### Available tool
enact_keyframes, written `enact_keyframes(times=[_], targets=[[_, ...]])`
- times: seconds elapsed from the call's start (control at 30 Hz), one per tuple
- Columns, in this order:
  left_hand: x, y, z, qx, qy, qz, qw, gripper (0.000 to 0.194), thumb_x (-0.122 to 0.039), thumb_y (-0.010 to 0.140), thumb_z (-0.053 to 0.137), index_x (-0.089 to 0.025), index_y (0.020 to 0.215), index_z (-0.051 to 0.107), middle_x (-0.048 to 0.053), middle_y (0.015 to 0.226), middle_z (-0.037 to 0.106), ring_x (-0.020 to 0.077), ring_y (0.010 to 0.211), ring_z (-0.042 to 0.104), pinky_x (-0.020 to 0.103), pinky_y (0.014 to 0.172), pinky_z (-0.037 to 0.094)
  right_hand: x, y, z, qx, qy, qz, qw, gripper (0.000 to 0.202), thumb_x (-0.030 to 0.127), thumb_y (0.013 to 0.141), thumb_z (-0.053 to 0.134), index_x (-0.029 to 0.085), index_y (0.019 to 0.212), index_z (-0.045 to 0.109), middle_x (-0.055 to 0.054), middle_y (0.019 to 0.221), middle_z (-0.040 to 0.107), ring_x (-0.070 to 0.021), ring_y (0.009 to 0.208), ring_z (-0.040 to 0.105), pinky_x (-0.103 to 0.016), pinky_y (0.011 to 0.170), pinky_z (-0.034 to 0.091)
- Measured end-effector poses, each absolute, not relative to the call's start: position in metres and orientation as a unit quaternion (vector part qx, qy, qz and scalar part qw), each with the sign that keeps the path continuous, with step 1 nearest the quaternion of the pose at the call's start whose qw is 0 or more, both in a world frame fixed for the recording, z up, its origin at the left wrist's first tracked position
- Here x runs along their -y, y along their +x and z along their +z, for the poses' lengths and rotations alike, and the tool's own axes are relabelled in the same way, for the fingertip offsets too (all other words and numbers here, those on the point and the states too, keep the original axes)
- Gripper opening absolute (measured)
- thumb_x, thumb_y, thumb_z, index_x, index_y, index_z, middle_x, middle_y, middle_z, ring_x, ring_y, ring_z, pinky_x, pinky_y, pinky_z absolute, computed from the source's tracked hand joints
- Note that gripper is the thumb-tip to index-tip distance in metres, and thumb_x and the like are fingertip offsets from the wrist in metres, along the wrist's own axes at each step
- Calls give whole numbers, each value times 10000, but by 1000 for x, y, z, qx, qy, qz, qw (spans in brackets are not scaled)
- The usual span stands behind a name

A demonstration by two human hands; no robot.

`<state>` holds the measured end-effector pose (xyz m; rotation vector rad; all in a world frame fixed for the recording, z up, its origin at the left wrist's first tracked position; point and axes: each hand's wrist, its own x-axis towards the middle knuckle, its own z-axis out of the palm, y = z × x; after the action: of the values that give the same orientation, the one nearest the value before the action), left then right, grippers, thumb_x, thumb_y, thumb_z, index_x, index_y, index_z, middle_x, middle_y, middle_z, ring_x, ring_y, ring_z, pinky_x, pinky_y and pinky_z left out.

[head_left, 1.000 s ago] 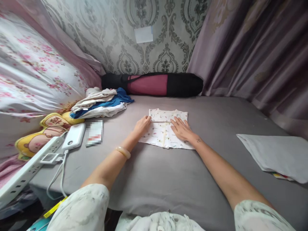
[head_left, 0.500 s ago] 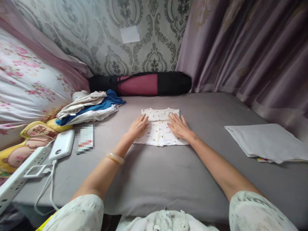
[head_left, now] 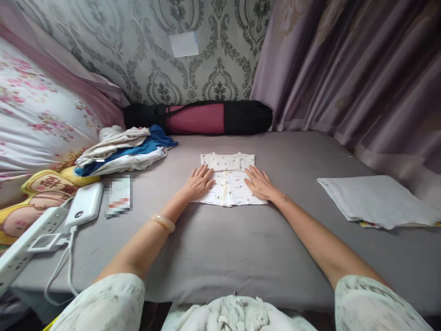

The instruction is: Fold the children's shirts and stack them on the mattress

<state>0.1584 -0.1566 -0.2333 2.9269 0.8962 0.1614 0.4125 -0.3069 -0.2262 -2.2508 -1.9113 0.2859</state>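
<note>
A small white printed garment with a cream front strip lies flat on the grey sheet. Its upper part is folded over into a band across the far side. My left hand rests on the garment's left side, palm down with fingers apart. On the right side lies my right hand, also flat and spread, its fingertips pointing away from me. Neither hand grips the cloth. Parts of the garment's side edges are hidden under the hands.
Left are a clothes pile, a blurred packet, a white power bank, a power strip and a yellow cushion. A black and red long bag lies along the wall. Folded white cloth lies right.
My right hand has shifted outward to the right edge of the garment, uncovering more of the folded band. My left hand stays on the left side. The view has tilted slightly.
</note>
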Motion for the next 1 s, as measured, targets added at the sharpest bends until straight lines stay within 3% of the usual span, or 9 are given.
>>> enact_keyframes(times=[0.07,0.17,0.3,0.5,0.73,1.0], targets=[[163,151,-227,-262,961,84,21,603,-500,993,251,-132,1457,370,186,1536,330,318,1440,253,512,1152,199,317,416,-221,658,-737,90,125,613,451,985,246,151,1517,288,-114,1603,204,-252,1478,142,-487,1184,186],[175,130,-214,-189,977,90,47,567,-564,966,332,-181,1346,505,150,1342,542,279,1246,480,432,1050,349,344,418,-211,698,-691,64,177,514,425,965,387,170,1405,466,-127,1467,454,-254,1371,374,-431,1130,308],[187,99,-200,-182,978,74,71,492,-603,889,507,-233,1192,622,100,1161,643,269,1086,549,412,942,391,381,419,-204,751,-635,55,175,298,377,955,486,223,1164,632,-88,1175,642,-241,1111,552,-411,992,416],[191,82,-194,-166,982,53,75,279,-396,961,453,-235,1039,667,53,1064,687,203,993,599,357,901,381,397,421,-209,788,-603,2,125,239,286,995,430,205,1023,653,-83,1066,652,-212,961,571,-350,870,430],[197,84,-191,-120,991,49,12,266,-221,946,411,-231,911,675,62,919,679,184,869,604,344,881,387,401,415,-205,803,-589,-59,68,285,83,933,419,219,1025,653,-81,1034,669,-202,898,583,-319,805,439],[200,91,-188,-106,994,-4,-36,236,-117,880,430,-207,842,644,82,866,644,210,839,569,337,783,387,400,410,-201,797,-601,-54,32,305,18,895,410,181,1047,618,-91,1051,644,-206,890,557,-310,786,429]])
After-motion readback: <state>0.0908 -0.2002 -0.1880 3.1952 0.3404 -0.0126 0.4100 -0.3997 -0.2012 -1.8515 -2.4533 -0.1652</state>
